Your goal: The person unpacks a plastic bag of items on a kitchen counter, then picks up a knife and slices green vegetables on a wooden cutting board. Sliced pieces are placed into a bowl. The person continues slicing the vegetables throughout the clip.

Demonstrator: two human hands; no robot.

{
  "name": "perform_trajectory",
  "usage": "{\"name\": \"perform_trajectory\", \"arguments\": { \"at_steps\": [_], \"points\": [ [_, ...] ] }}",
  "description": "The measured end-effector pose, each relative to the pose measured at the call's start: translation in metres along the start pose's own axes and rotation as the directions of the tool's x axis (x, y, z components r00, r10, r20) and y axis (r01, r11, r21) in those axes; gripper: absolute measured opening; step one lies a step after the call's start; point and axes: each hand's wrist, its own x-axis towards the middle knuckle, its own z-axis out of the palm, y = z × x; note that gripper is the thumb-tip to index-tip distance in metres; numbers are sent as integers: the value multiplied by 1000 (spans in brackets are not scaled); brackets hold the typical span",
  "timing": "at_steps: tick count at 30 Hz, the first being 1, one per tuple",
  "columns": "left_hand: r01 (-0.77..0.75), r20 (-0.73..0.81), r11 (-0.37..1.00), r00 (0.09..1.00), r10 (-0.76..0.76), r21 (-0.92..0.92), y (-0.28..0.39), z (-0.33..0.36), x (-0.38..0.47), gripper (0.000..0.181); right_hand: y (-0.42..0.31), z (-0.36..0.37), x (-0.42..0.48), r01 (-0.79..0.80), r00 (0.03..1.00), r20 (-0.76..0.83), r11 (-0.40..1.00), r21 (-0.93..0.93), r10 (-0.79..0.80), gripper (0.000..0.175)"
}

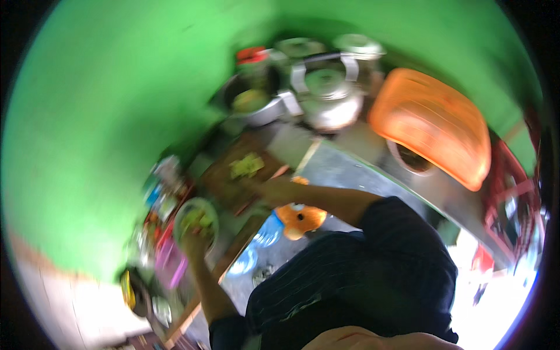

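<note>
My left hand [195, 241] reaches over the near rim of a pale round bowl [213, 213], its fingers down among light green cut pieces [195, 220]. Whether the fingers grip any pieces is blurred. My right hand [276, 191] is over the right side of a brown wooden cutting board [214, 177]. A thin reddish-brown strip [246, 206] shows beside that hand; blur hides what it is and whether I hold it. On the board, a small heap of yellow-green chopped pieces [247, 166] lies beyond my right hand.
Behind the board stand a metal pot [264, 114] and a kettle [332, 109]. An orange plastic basin [433, 127] leans at right above a round container [407, 159]. Packets [168, 175] and a pink plastic container [170, 262] crowd the left. An orange animal-shaped item [301, 218] lies below the counter.
</note>
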Motion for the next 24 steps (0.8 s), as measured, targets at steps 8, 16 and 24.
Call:
{"name": "perform_trajectory", "arguments": {
  "at_steps": [8,16,24],
  "points": [
    [355,175,933,916,-360,57,28,-14,20,30,4,-4,-10,-148,988,35,988,-54,150,84],
    [223,45,971,973,-227,86,-44,-3,-12,28,-28,-25,-27,-133,983,117,989,-72,140,82],
    [267,-195,964,945,-261,4,-57,-14,1,35,-21,-22,-27,-155,986,62,988,17,154,79]
  ]
}}
